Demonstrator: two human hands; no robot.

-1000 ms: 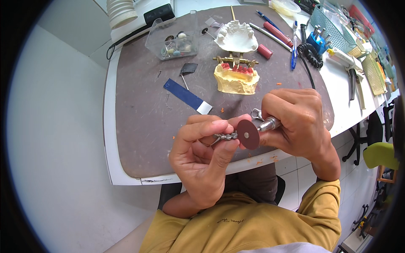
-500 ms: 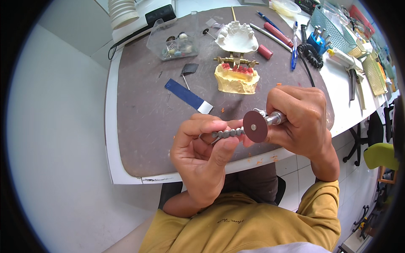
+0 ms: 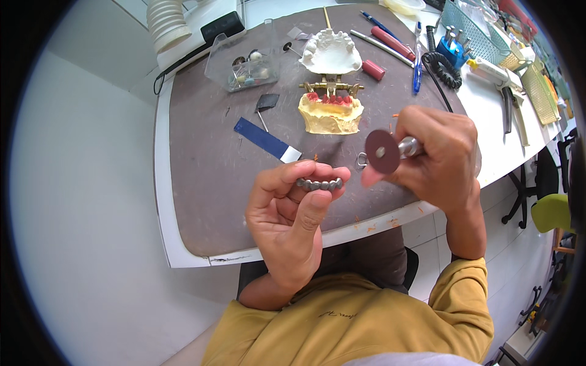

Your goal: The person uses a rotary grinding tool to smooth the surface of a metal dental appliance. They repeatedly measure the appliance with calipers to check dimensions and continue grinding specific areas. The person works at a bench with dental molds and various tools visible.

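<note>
A grey metal dental bridge (image 3: 320, 185), a curved row of joined tooth shapes, is pinched between the thumb and fingers of my left hand (image 3: 284, 213). My right hand (image 3: 441, 155) grips a rotary handpiece (image 3: 411, 146) with a silver nose. Fixed to its tip is a round brown-red cutting disc (image 3: 383, 152), held to the right of the bridge and apart from it. Beside the disc shows a small bent wire shape (image 3: 362, 160); I cannot make out what it belongs to. Beyond my hands stands a yellow dental cast (image 3: 331, 117) with red teeth, hinged by a brass articulator (image 3: 331, 86) to a white cast (image 3: 332, 53).
A blue-and-white strip (image 3: 262, 137) and a black-headed tool (image 3: 267, 104) lie left of the casts. Behind them sits a clear box (image 3: 241, 70) of polishing bits. Pens, a toothbrush (image 3: 417, 61), a coiled cord (image 3: 441, 70) and a blue bur stand (image 3: 452, 52) fill the right.
My right hand has moved the disc up and right, away from the bridge, which it partly covered before. The left hand has turned the bridge so its whole row shows.
</note>
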